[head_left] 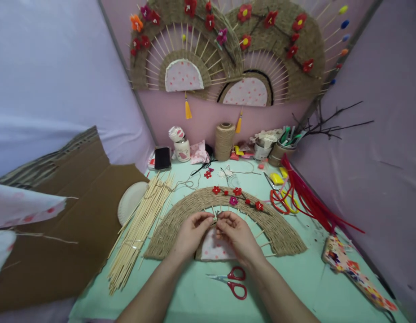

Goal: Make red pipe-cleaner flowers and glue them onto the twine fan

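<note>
A half-round fan woven of jute twine [278, 226] lies flat on the mint-green table [295, 287], with wooden skewers as spokes and small red and pink flowers [236, 192] along its arc. A white spotted fabric half-circle [212, 251] forms its centre. My left hand [192, 233] and my right hand [236, 235] rest on the fan's inner part, fingertips pinched together at the spokes above the fabric. What they pinch is too small to name. Red-handled scissors [233, 281] lie just in front of my wrists.
A bundle of bamboo skewers [140, 226] and a paper plate [130, 202] lie left, beside brown cardboard [76, 233]. Red pipe cleaners [307, 202], a jute spool [224, 141], a phone [162, 158], jars and a patterned glue gun [352, 269] ring the table. Two finished fans [228, 49] hang on the back wall.
</note>
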Tool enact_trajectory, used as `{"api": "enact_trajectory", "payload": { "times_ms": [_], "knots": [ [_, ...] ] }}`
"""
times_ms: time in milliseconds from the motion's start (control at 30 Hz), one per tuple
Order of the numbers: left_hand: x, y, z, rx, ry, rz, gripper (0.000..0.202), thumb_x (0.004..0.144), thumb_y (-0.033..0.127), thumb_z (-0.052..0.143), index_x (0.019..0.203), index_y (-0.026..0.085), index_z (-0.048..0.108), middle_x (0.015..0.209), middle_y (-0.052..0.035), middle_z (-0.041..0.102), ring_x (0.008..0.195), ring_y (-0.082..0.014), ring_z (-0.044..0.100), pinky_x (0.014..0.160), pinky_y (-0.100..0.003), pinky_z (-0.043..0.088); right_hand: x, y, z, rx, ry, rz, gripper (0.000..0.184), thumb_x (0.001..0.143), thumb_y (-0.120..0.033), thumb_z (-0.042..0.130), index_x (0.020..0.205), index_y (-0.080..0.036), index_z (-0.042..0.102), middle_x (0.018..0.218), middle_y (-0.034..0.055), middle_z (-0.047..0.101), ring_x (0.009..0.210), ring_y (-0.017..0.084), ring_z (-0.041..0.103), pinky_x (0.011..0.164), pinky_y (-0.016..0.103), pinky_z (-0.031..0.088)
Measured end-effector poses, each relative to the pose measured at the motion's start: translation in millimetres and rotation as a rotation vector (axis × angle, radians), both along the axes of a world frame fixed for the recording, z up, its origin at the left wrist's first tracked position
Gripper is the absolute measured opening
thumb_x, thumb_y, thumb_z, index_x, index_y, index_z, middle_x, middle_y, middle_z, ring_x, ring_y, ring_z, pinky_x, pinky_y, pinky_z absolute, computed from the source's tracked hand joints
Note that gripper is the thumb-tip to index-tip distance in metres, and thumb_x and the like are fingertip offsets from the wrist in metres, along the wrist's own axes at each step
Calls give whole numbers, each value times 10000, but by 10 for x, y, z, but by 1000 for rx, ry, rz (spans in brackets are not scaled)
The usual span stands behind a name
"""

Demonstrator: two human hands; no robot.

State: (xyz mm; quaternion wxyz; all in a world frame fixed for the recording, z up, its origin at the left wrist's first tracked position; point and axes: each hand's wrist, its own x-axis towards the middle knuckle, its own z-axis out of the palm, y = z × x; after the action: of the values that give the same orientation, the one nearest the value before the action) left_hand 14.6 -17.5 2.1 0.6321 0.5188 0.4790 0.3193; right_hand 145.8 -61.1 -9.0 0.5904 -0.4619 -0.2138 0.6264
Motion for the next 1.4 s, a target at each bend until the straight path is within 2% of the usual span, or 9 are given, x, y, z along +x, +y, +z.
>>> {"api": "enact_trajectory", "payload": {
  "times_ms": [200,300,400,600,767,867,967,1233,1400],
  "knots": [
    [20,110,-59,-121,-161,19,280,690,395,696,777,142,615,732,-23,633,641,-124,572,606,-237,450,-54,90,-70,28,-53,36,367,654,-351,779,829,-220,484,634,-58,585,588,123,588,619,272,507],
    [-188,319,15,168,112,83,226,779,381,590,810,160,621,772,-27,649,720,-152,587,661,-257,451,12,121,-104,92,-259,25,321,725,-407,716,872,-209,511,779,-7,612,723,155,619,710,303,506],
    [-391,555,78,515,596,91,206,829,308,518,878,176,669,878,-54,680,862,-204,594,804,-322,438,107,117,-116,152,-429,34,285,779,-441,652,871,-194,544,826,22,608,765,165,593,730,306,489],
    [-283,712,4,636,1063,-157,292,886,216,414,910,160,699,905,-106,659,892,-221,597,823,-327,426,116,-10,-74,147,-576,170,235,838,-427,570,862,-194,586,800,32,632,733,173,580,688,294,455],
    [-235,749,-38,626,1072,-192,281,882,209,429,980,168,689,916,-100,664,902,-217,603,816,-314,431,33,-91,-34,147,-540,268,178,843,-367,550,840,-192,585,794,39,634,758,185,585,693,289,453],
    [-381,722,14,606,1040,-11,312,894,227,414,1079,148,652,1022,-109,671,985,-222,594,868,-321,425,8,-107,-28,143,-510,297,162,834,-353,556,846,-194,584,793,37,636,763,187,592,690,285,460],
    [-484,634,75,578,1049,101,285,887,244,428,1006,148,669,1006,-100,681,957,-222,600,855,-323,426,-14,-135,-25,153,-490,326,146,832,-332,551,851,-193,591,806,42,644,780,190,599,692,282,465],
    [-229,607,22,510,1211,-75,187,834,236,499,827,150,665,877,-117,684,868,-231,615,763,-318,418,-42,-172,5,267,-586,370,94,835,-228,524,782,-194,594,784,25,638,763,173,591,701,271,451],
    [-230,661,33,632,1229,-106,249,853,197,409,823,149,652,843,-121,668,833,-240,610,757,-336,419,-29,-139,-9,319,-705,279,98,824,-178,522,798,-198,614,780,14,639,754,159,585,687,255,438]
  ]
}}
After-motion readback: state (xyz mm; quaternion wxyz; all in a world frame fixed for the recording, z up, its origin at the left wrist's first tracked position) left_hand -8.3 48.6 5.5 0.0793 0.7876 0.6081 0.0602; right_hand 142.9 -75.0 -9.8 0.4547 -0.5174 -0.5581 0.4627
